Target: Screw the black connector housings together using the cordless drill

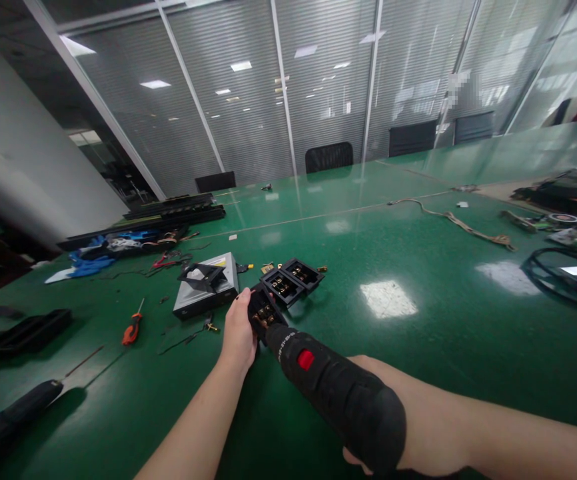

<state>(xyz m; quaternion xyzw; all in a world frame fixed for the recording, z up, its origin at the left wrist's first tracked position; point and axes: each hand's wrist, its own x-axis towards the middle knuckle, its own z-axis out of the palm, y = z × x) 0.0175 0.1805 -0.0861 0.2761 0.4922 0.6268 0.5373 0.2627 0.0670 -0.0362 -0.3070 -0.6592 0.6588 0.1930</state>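
Note:
My left hand (239,331) grips the near end of a black plastic part (283,287) with three square pockets that show brass contacts. The part lies on the green table (418,333), angled away to the right. My right hand (368,427) is wrapped round a black electric screwdriver (336,393) with a red button. The screwdriver's tip points into the nearest pocket, right next to my left hand's fingers. Most of my right hand is hidden behind the tool's body.
A grey metal box (206,293) sits left of the part. Further left lie an orange-handled screwdriver (132,327), black strips (168,212) and blue cloth (88,261). Another black tool (8,423) lies at the near left. Cables and boards (563,267) crowd the right side.

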